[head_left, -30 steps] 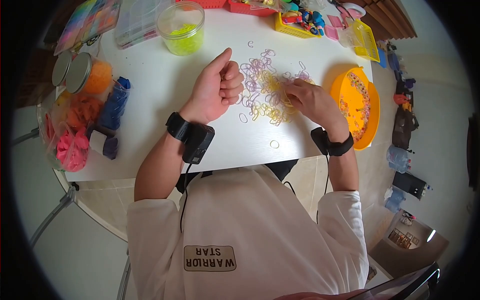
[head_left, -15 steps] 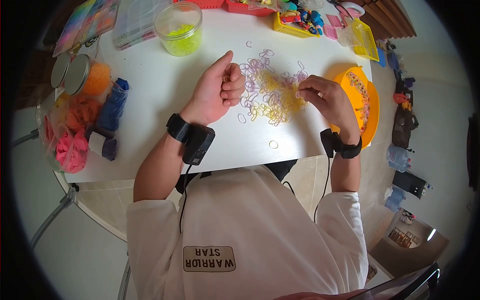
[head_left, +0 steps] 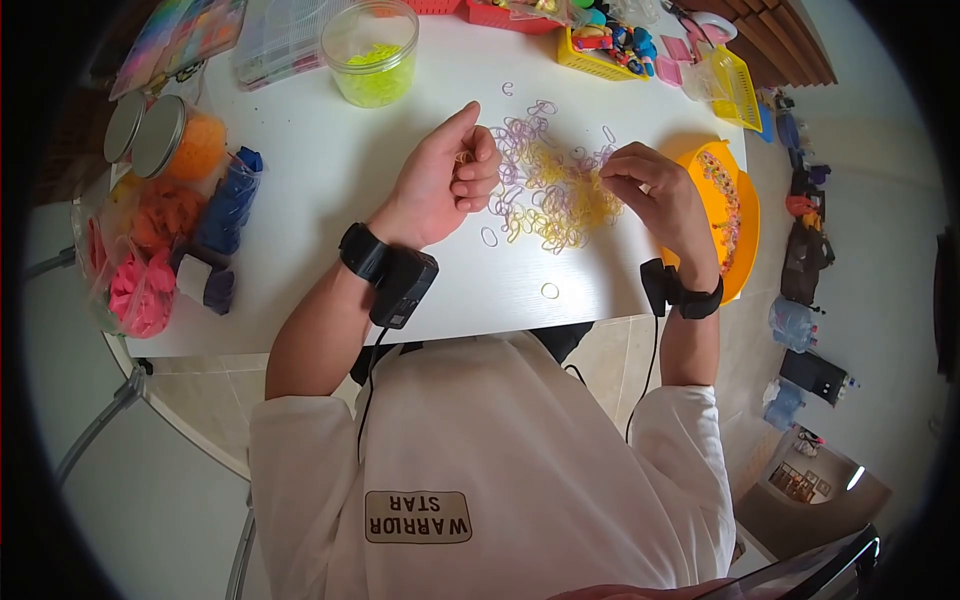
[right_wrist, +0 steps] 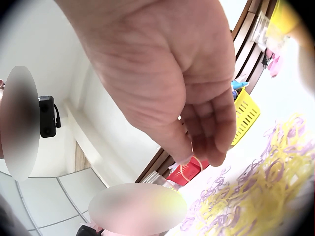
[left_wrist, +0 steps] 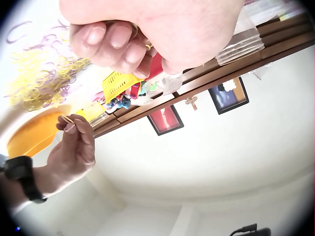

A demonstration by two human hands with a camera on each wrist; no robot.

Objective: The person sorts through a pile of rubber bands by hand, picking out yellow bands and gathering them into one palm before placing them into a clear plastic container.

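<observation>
Small purple and yellow rubber bands (head_left: 553, 180) lie in a loose pile on the white table. My left hand (head_left: 440, 185) is held left of the pile, thumb up, its fingers curled round yellow rubber bands (left_wrist: 147, 46) that peek out between them. To the pile's right, my right hand (head_left: 660, 200) is raised over its edge. Its thumb and fingertips pinch one pale yellow rubber band (right_wrist: 183, 173), whose loop hangs below them in the right wrist view.
An orange bowl (head_left: 745, 245) with small beads stands right of my right hand. A tub of green pieces (head_left: 380, 85), jars (head_left: 165, 140) and bags of coloured pieces (head_left: 145, 295) line the left and back. A yellow basket (head_left: 600, 62) of toys stands at the back.
My right hand has risen out of the pile and shifted to the right with a rubber band between its fingertips. My left hand has stayed nearly still.
</observation>
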